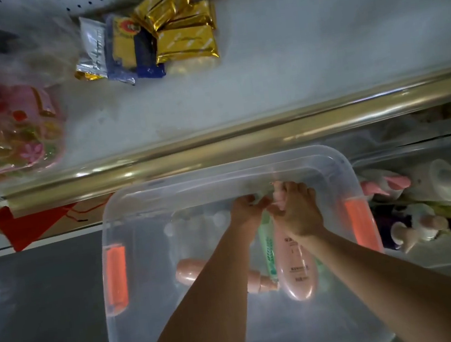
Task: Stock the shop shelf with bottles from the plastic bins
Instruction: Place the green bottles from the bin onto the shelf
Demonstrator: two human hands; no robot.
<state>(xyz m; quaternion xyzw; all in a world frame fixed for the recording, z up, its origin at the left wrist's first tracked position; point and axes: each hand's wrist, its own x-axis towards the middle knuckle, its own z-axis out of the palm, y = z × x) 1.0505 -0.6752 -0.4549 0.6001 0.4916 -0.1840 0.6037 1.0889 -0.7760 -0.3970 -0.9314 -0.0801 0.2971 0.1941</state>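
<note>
Both hands are reaching into the clear bin (pixel 140 323). The right hand (pixel 297 213) is gripping the pink bottle (pixel 295 264) by its pump top; the left hand (pixel 245 211) seems to be pinching the green bottle (pixel 268 248), though blur is hiding the fingers. Both bottles are sitting inside the bin. Next, lifting them onto the shelf (pixel 318 54) above.

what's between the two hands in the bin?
Head view: a green bottle runs up between the left hand and right hand; the right grips a pink pump bottle beside it. Whether the left holds the green one is unclear.
</note>
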